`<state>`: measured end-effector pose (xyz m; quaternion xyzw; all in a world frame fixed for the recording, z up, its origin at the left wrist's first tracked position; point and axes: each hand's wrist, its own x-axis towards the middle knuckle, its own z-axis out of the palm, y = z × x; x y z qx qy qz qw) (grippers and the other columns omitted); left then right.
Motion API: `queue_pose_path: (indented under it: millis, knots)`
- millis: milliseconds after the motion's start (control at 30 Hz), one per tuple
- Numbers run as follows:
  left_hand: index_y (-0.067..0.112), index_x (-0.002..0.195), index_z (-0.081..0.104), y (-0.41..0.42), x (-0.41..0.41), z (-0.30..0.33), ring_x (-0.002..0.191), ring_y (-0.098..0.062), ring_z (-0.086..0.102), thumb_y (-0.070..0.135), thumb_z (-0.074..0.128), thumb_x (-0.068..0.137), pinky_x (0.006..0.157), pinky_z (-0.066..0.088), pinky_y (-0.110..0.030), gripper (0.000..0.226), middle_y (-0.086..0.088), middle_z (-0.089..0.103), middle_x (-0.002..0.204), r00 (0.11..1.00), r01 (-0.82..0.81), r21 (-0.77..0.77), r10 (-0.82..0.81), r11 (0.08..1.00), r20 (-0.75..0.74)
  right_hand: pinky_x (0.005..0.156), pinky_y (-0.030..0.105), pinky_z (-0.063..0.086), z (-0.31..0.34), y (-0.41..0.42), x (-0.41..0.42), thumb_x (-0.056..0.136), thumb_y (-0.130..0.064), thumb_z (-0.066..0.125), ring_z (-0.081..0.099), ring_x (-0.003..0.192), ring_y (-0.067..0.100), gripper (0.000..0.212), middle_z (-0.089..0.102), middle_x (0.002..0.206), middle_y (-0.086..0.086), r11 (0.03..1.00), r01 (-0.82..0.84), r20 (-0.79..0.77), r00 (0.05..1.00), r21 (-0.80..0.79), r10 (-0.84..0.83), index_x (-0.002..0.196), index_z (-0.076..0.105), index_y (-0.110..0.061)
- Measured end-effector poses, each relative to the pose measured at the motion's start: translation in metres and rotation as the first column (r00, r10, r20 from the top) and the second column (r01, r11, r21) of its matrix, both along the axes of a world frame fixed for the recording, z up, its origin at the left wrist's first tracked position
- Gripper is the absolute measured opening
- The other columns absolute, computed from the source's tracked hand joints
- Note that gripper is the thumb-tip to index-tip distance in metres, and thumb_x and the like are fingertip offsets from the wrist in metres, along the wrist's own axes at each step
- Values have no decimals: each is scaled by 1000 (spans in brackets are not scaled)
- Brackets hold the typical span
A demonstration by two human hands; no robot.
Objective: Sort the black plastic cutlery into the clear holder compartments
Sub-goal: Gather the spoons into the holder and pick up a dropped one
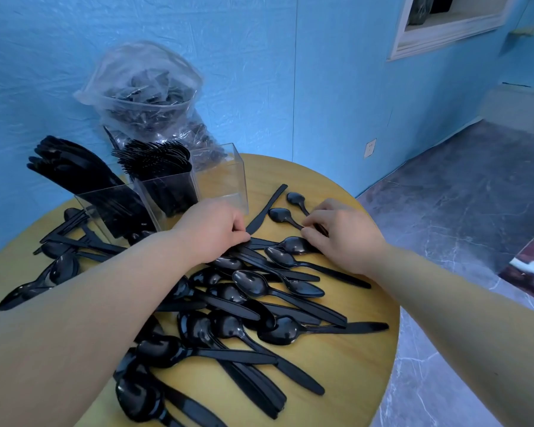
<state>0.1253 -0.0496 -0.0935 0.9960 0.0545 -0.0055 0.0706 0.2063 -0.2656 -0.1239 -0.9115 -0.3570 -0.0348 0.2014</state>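
Observation:
Several black plastic spoons [253,285] lie scattered over the round wooden table [346,365]. The clear holder [225,180] stands at the back left: its left compartment holds knives [74,167], the middle holds forks [158,161], the right one looks empty. My left hand [213,232] reaches into the pile beside the holder, fingers curled around the handles of cutlery. My right hand [339,235] pinches the handles of the spoons [282,215] lying at the far right. A single knife [265,208] lies between my hands.
A clear plastic bag [145,97] with more black cutlery stands behind the holder against the blue wall. More spoons and forks [62,241] lie left of the holder. The table edge drops to a grey floor [444,211] on the right.

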Motion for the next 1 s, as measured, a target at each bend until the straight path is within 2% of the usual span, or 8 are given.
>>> queue_pose_path:
  millis: [133,233,367,567,667,800,900,1000]
  knots:
    - [20,103,70,9,-6,-5,95,-16,62,26,57,94,89,48,-30,17,3,69,104,992,-13,-55,20,998,123,89,26,41,3,1,-2,96,-36,45,49,113,15,32,50,128,-5,999,-16,-21,1000,-38,15,119,64,-26]
    - [25,118,64,9,-4,-2,104,-11,59,24,56,94,96,44,-28,26,6,63,118,995,42,-126,-30,991,97,86,25,41,3,3,-3,97,-33,45,52,109,17,33,51,127,-2,998,27,-1,1000,-53,-27,120,65,-20]
    - [29,119,62,10,-10,2,106,-11,55,32,60,91,96,43,-32,29,8,59,120,997,78,-91,-79,993,-8,84,33,48,3,3,-6,96,-35,46,56,101,20,34,53,121,2,993,70,44,997,-94,-66,116,66,-15]
    - [29,124,59,20,-29,8,102,-7,58,29,61,90,85,40,-18,34,7,63,114,998,26,-84,-31,996,-55,75,33,50,10,6,-16,91,-32,55,58,87,18,24,54,115,-4,998,35,69,997,-57,-31,104,68,-17]
    - [30,117,63,25,-35,7,102,-7,58,23,57,92,90,45,-22,26,10,60,111,998,29,-86,-34,996,-57,69,27,43,16,5,-21,88,-25,58,52,79,11,16,52,104,-9,999,-33,6,999,-42,33,94,71,-22]
    - [27,112,67,27,-35,0,103,-14,58,13,43,97,96,45,-28,32,7,60,114,1000,18,-43,-17,999,8,73,24,39,23,2,-19,85,-29,62,46,84,9,14,51,97,-8,992,-62,-78,996,-113,54,94,72,-25]
    - [23,115,68,17,-26,-1,105,-17,58,19,45,98,97,46,-34,29,3,64,116,994,38,-35,-34,999,102,73,26,41,28,4,-19,87,-27,61,47,84,10,14,54,91,-7,990,-61,-80,995,-124,51,91,74,-22]
    - [25,130,56,3,-14,-1,119,-20,51,32,47,98,102,40,-33,34,3,58,131,995,92,-38,-90,995,46,75,28,46,32,2,-21,87,-26,60,49,79,7,16,55,90,-8,994,-47,-140,990,-103,32,89,75,-21]
